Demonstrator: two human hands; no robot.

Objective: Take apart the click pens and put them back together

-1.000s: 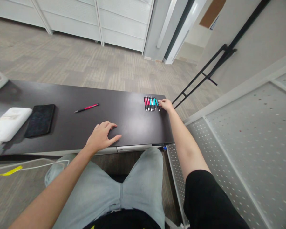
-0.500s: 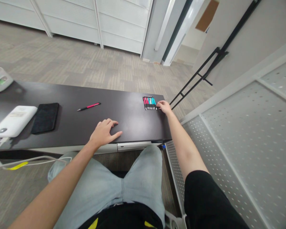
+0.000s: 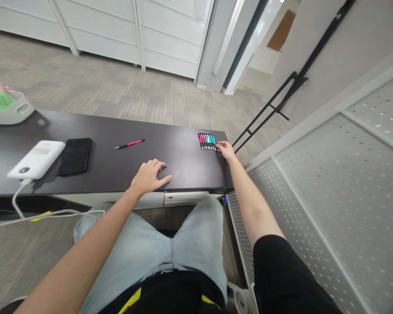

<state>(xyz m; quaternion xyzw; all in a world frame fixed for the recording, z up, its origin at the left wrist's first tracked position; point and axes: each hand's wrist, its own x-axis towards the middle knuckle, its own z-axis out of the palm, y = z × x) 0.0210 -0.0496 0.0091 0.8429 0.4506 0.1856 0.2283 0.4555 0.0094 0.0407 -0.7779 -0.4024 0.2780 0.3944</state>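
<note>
Head view: our right hand (image 3: pixel 226 150) touches the pen row (image 3: pixel 207 141), fingers loosely bent, grasping nothing. Our left hand (image 3: pixel 149 176) rests flat on the bench (image 3: pixel 180 161). We judge the stray pink pen (image 3: pixel 130 144) needs fetching next.

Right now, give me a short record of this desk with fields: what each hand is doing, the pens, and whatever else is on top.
left hand: left hand lies flat, palm down, on the dark desk, holding nothing
right hand: right hand at the right end of the row of pens, fingertips at the last teal pen; whether it has a grip on it cannot be told
pens: red and teal, side by side near the desk's far right corner
single pen: a red pen lies alone mid-desk
other items: black phone, white power bank with cable, tray at far left
</note>
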